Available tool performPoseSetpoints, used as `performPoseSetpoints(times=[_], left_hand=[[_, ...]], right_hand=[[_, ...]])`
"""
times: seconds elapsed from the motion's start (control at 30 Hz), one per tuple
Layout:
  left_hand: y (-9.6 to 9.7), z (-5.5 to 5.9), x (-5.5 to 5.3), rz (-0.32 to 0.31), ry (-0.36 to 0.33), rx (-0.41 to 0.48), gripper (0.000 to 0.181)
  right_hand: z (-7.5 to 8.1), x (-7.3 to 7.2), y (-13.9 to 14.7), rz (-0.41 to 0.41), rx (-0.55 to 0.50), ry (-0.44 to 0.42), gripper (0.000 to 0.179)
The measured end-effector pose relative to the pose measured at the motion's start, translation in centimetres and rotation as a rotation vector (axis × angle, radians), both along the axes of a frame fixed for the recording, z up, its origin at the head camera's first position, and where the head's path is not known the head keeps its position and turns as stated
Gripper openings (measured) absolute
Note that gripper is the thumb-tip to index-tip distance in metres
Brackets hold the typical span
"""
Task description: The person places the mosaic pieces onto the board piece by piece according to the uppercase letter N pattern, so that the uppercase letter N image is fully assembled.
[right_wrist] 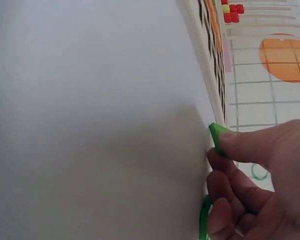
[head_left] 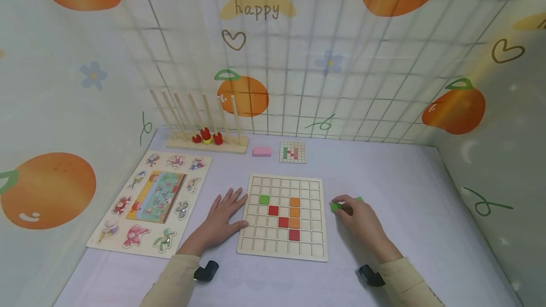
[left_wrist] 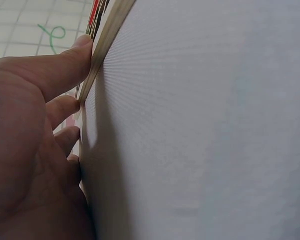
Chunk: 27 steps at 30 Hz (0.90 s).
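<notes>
A wooden grid board (head_left: 281, 245) lies flat in the middle of the table. One green, several red and several orange square tiles sit in its cells. My left hand (head_left: 222, 219) rests at the board's left edge, fingers spread, with the thumb touching the rim. Right of the board, my right hand (head_left: 362, 219) pinches a green tile (right_wrist: 217, 137) between thumb and index finger, close to the table. Another green tile (right_wrist: 204, 217) lies beneath the curled outer fingers in the right wrist view; in the head view it is mostly hidden behind the hand.
At the back stand a small patterned card (head_left: 292, 152), a pink block (head_left: 261, 151) and a wooden peg rack (head_left: 204, 146) with red and yellow beads. A sea-animal puzzle board (head_left: 145, 245) lies left of my left hand. Printed curtains enclose the table.
</notes>
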<state>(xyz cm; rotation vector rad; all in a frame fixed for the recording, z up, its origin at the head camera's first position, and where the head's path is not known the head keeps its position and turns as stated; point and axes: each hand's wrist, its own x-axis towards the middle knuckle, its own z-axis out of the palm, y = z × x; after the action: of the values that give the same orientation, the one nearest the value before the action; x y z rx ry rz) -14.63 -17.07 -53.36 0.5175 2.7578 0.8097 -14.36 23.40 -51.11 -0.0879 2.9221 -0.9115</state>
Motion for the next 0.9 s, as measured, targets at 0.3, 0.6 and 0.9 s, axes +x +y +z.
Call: performPoseSetpoints(times=[0.3,0.6,0.9], left_hand=[[0.0,0.0,0.1,-0.002,0.017,0.024,0.079],[0.0,0.1,0.1,-0.006,0.035,0.023,0.078],[0.1,0.3,0.0,-0.015,0.018,0.015,0.077]], right_hand=[[0.3,-0.1,-0.5,-0.023,-0.077,0.037,0.023],[0.9,-0.1,-2.4,-0.025,-0.141,-0.010,0.025],[1.0,0.0,-5.1,0.035,-0.186,0.019,0.024]])
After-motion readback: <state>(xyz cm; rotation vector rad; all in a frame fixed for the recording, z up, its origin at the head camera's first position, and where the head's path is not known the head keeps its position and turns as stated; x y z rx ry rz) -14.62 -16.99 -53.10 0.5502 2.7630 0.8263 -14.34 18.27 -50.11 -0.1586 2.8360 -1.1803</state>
